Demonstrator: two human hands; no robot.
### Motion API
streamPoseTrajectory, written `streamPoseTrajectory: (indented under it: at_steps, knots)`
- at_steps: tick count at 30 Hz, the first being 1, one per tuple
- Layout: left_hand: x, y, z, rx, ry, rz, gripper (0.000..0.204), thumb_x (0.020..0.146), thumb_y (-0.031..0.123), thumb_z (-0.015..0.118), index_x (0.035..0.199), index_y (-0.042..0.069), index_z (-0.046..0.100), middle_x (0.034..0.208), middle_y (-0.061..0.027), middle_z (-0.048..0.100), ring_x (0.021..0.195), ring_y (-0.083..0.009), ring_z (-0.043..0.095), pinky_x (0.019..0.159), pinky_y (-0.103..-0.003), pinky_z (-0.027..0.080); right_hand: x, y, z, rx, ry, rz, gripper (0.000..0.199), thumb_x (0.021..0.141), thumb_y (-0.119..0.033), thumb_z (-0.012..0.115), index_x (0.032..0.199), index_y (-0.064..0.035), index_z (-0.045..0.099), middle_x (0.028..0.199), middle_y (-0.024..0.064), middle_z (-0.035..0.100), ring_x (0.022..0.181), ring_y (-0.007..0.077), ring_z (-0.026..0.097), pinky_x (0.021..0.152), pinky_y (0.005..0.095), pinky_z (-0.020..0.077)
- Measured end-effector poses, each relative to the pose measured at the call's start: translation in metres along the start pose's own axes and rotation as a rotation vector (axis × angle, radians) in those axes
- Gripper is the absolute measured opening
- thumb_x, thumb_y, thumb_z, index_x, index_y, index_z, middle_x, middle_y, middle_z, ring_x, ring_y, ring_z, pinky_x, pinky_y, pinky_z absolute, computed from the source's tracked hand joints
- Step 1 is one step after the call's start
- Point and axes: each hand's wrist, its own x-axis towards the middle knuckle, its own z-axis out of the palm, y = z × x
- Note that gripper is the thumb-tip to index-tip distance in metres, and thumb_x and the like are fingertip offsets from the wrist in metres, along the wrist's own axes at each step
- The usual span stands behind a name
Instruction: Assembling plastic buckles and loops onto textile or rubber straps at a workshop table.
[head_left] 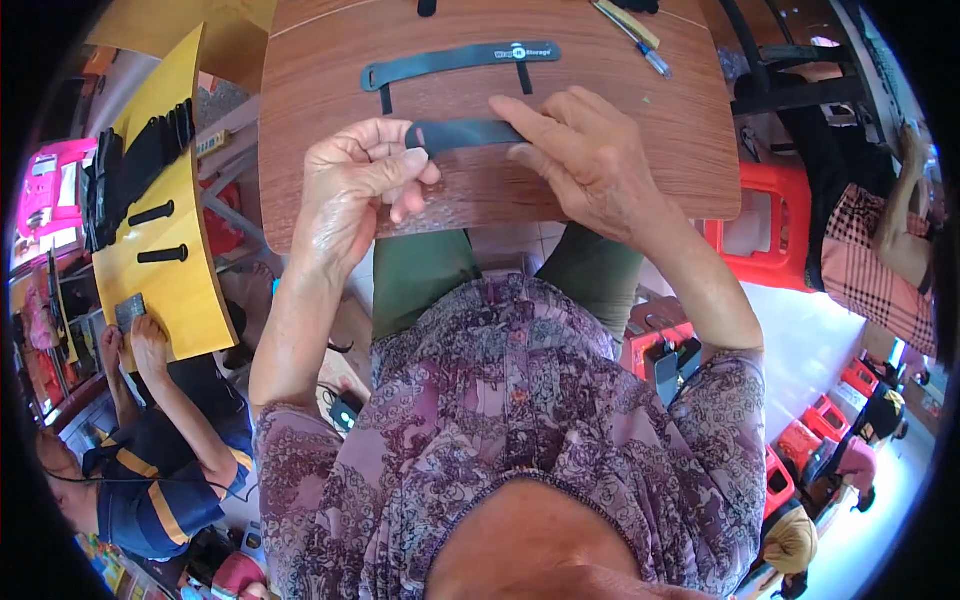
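Centre frame: left hand (352,185) & right hand (585,150) each pinch an end of a dark strap (465,133) over the wooden board (640,130) (second strap (455,62) lies above, upper centre).

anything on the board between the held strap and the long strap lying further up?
Mostly bare wood in the head view between the held strap and the long strap; only two short black strips hanging from the latter.

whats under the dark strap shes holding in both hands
Under the dark strap is the brown wooden board. The left hand and right hand cover both strap ends, so what lies beneath those ends is hidden.
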Motion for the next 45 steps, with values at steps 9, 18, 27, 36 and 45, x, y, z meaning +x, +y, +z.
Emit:
streamPoseTrajectory:
  at_steps: [9,18,27,36,45]
  knots:
    - [0.004,0.005,-0.005,0.11,0.082,0.073,0.011,0.08,0.0,0.062,0.089,-0.007,0.059,0.067,-0.0129,0.064,0.045,-0.0092,0.055,0.037,-0.017,0.038,0.022,0.0,0.012,0.518,-0.138,0.41,0.014,0.078,-0.017,0.063,0.083,-0.0055,0.068,0.067,0.0162,0.06,0.06,0.0294,0.058,0.057,0.0363,0.0446]
    - [0.013,0.002,-0.015,0.221,0.159,0.043,0.012,0.082,0.006,0.063,0.087,-0.004,0.06,0.065,-0.0106,0.063,0.043,-0.0079,0.054,0.035,-0.016,0.036,0.063,0.002,0.031,0.745,-0.371,0.551,0.022,0.074,-0.018,0.064,0.071,0.004,0.065,0.051,0.0053,0.054,0.051,0.0104,0.051,0.047,0.0284,0.0413]
    - [0.035,0.014,-0.034,0.329,0.267,0.063,0.009,0.082,0.008,0.062,0.08,-0.002,0.062,0.06,-0.008,0.062,0.041,-0.0062,0.052,0.034,-0.016,0.034,0.103,0.022,0.057,0.637,-0.457,0.601,0.02,0.074,-0.019,0.071,0.068,-0.0011,0.066,0.051,-0.0004,0.051,0.047,0.0058,0.044,0.042,0.0229,0.0298]
    - [0.048,0.014,-0.045,0.379,0.287,0.002,0.012,0.084,0.013,0.062,0.08,0.001,0.062,0.061,-0.0067,0.062,0.04,-0.0072,0.05,0.036,-0.016,0.032,0.121,0.028,0.066,0.699,-0.584,0.629,0.016,0.072,-0.016,0.071,0.068,-0.0017,0.066,0.048,0.0011,0.05,0.044,0.0066,0.042,0.042,0.0221,0.0287]
    - [0.052,0.007,-0.049,0.426,0.343,0.115,0.019,0.088,0.009,0.055,0.098,-0.005,0.061,0.067,-0.0063,0.062,0.044,-0.0057,0.05,0.037,-0.015,0.033,0.122,0.033,0.079,0.728,-0.412,0.832,0.013,0.069,-0.013,0.072,0.068,-0.0012,0.066,0.048,0.0,0.05,0.04,0.0054,0.039,0.037,0.0203,0.0223]
